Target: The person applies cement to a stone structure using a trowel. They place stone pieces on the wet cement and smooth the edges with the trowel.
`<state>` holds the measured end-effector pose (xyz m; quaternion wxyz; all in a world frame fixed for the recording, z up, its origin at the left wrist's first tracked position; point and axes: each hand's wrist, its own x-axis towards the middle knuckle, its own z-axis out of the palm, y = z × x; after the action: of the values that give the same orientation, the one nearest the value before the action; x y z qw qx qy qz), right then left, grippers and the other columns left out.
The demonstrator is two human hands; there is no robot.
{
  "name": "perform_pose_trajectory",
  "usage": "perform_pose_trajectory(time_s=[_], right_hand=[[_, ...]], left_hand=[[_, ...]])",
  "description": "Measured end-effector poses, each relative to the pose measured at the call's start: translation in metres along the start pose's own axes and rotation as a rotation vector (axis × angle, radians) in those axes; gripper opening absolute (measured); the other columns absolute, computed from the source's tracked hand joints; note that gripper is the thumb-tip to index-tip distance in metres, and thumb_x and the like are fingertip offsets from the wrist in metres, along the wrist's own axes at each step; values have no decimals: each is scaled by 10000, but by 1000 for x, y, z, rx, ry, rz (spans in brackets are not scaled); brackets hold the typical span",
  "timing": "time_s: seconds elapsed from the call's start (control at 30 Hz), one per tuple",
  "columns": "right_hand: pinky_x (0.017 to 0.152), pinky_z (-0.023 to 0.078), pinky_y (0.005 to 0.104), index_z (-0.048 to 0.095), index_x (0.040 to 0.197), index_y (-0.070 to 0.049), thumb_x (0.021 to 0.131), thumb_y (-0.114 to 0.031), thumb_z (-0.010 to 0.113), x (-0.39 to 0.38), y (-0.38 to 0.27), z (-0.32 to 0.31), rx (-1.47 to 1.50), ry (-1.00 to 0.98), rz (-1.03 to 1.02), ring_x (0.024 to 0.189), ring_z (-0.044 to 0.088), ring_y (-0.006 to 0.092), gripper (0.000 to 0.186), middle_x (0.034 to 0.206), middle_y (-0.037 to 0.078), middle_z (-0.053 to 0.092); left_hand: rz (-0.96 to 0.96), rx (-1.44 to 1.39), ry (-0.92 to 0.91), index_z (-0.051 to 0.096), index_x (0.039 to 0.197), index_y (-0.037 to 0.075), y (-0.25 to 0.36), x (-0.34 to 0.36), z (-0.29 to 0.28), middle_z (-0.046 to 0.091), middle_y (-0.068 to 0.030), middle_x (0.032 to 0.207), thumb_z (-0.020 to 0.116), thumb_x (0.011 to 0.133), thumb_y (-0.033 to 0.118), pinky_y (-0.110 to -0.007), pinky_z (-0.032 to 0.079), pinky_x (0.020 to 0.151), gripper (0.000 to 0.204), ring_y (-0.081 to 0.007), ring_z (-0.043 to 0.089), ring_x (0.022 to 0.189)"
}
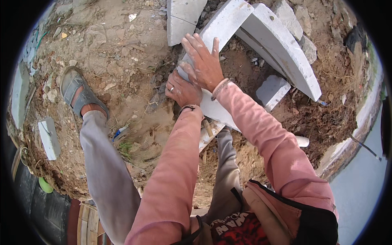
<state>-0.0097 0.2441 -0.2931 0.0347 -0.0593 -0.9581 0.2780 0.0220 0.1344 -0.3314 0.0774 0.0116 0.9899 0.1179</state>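
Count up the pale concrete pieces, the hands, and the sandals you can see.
Pale concrete pieces near the hands: 5, counting the slab under both hands
Hands: 2, left hand and right hand
Sandals: 1, grey sandal
Total: 8
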Motion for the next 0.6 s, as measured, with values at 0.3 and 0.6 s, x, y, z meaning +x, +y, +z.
perform_pose_trajectory(time_s=[0.3, 0.6], right_hand=[[1111, 214, 507, 383, 1403, -24, 976, -357, 441, -408, 97, -91, -221, 46, 1281, 1363, 337, 328, 545, 1448, 181, 385], [944, 446, 454, 610, 1215, -85, 923, -409, 480, -550, 161, -43, -480, 122, 1584, 1096, 551, 393, 456, 1256, 219, 532]], left_hand=[[0, 72, -22, 410, 1312, 2, 7, -3, -6, 465, -177, 1231, 411, 968, 435, -511, 321, 947, 553, -351, 419, 1165], [-73, 119, -15, 414, 1300, -9, 15, -8, 3, 456, -178, 1157, 360, 973, 491, -521, 333, 923, 600, -368, 424, 1147]])
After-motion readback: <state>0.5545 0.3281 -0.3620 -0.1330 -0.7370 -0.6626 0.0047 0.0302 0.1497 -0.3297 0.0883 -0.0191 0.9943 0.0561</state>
